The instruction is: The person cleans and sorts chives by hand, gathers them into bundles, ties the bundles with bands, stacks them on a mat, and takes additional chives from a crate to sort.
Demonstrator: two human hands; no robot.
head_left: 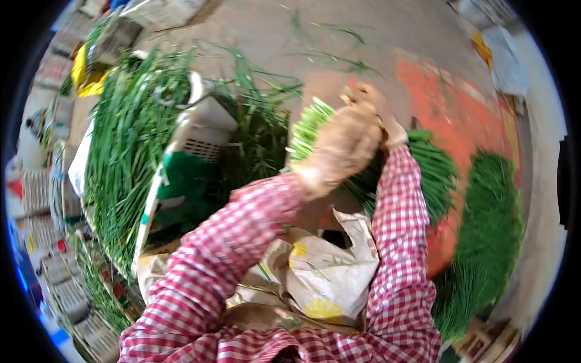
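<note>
A bunch of green chives [433, 172] lies across in front of me, its pale cut stalk ends [311, 126] toward the left and its leaves toward the right. My left hand [344, 142] is closed around the bunch near the stalk ends, blurred by motion. Just beyond it, against the left hand, is my right hand [376, 106], fingers drawn together. What the right fingers pinch is too smeared to make out. The forearms hide the middle of the bunch.
At left, a white plastic crate [206, 124] stands amid heaps of loose green leaves [133, 115]. A long row of chives [490, 236] lies at right by an orange-red sheet [451, 115]. A printed sack [330, 272] covers my lap. Stray leaves [339, 57] litter the floor.
</note>
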